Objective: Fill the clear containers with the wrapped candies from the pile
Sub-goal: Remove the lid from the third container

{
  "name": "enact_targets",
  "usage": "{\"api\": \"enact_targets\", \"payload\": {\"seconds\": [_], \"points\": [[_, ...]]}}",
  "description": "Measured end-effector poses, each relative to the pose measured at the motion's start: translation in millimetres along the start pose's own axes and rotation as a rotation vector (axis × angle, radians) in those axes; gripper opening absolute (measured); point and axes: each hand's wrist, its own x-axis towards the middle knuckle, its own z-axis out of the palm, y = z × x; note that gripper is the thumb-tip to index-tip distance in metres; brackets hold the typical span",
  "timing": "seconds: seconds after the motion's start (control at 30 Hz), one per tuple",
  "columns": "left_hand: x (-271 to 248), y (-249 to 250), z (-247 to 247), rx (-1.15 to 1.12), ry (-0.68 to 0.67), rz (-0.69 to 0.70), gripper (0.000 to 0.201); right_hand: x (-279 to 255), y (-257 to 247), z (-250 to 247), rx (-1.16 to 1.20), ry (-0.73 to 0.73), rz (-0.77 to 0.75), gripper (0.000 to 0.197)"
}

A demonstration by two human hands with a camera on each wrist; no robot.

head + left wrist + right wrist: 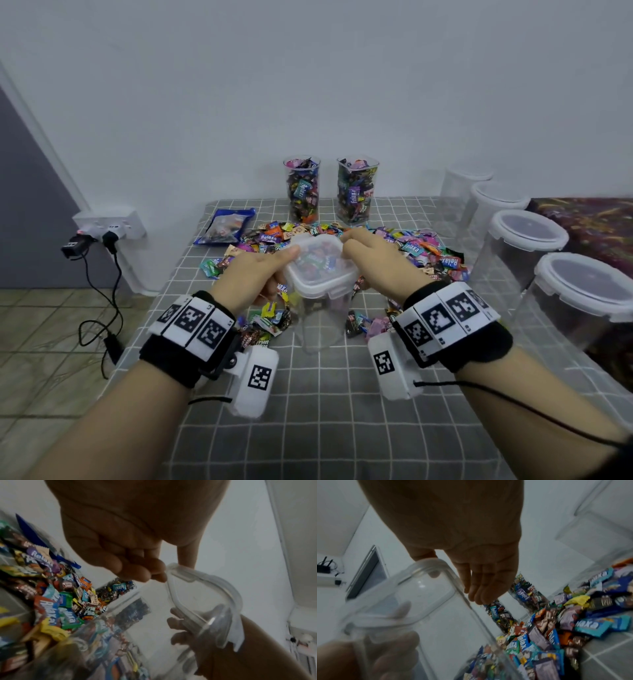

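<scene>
A tall clear square container (318,318) stands in the middle of the checked cloth, at the near edge of the wrapped-candy pile (428,250). Its clear lid (318,270) sits on top. My left hand (260,270) grips the container's upper left side, thumb on the lid and fingers curled under the rim (137,573). My right hand (373,255) pinches the lid's far right corner, with the thumb behind the lid (423,555) and the fingers (479,588) along its edge. Candies show through the clear walls; I cannot tell if any are inside.
Two open clear containers (302,188) (356,188) full of candies stand at the back. Several lidded clear containers (582,291) line the right side. A blue bag (226,226) lies at the back left. A wall socket with plugs and cables (109,226) is left of the table.
</scene>
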Motion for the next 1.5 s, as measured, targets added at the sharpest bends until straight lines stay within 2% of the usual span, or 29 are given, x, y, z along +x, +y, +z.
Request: {"api": "enact_targets", "payload": {"seconds": [0.07,0.1,0.17,0.2,0.43,0.63,0.8,0.9,1.0,1.1,1.17,1.27,1.33,1.43,1.5], "points": [[3,3,1,-0.029,0.000,-0.012,0.047,1,-3,-1,0.069,-0.034,0.010,0.047],[5,4,1,-0.042,0.003,-0.023,0.047,2,-3,-2,0.093,-0.044,0.019,0.041],[6,5,3,-0.065,0.004,-0.039,0.047,5,-2,-3,0.150,-0.043,0.035,0.015],[6,4,4,-0.078,-0.003,-0.038,0.046,6,0,-4,0.189,-0.044,0.053,0.012],[8,-7,8,-0.204,-0.071,-0.032,0.037,14,11,-3,0.450,-0.115,0.199,0.007],[12,-5,10,-0.252,-0.104,-0.065,0.041,14,14,-6,0.545,-0.195,0.211,0.009],[11,-3,13,-0.342,-0.104,-0.086,0.033,12,13,-4,0.518,-0.136,0.176,0.018],[11,-1,14,-0.304,-0.080,-0.067,0.032,10,12,-4,0.509,-0.132,0.162,0.017],[10,0,11,-0.191,0.023,0.004,0.034,7,14,-4,0.420,-0.089,0.114,0.018],[9,0,3,-0.054,0.112,0.141,0.047,3,23,-1,0.293,-0.015,0.026,0.027],[8,3,-4,0.003,0.022,0.207,0.066,0,31,0,0.271,-0.054,-0.008,0.043],[5,15,-12,0.208,-0.189,0.282,0.104,-1,41,-3,0.352,-0.266,-0.042,0.074],[7,22,-13,0.362,-0.301,0.298,0.120,2,47,-1,0.353,-0.387,-0.097,0.086],[8,34,-10,0.460,-0.450,0.295,0.127,4,51,9,0.253,-0.356,-0.111,0.101],[8,41,-8,0.541,-0.461,0.328,0.119,4,51,14,0.248,-0.291,-0.111,0.099]]}}
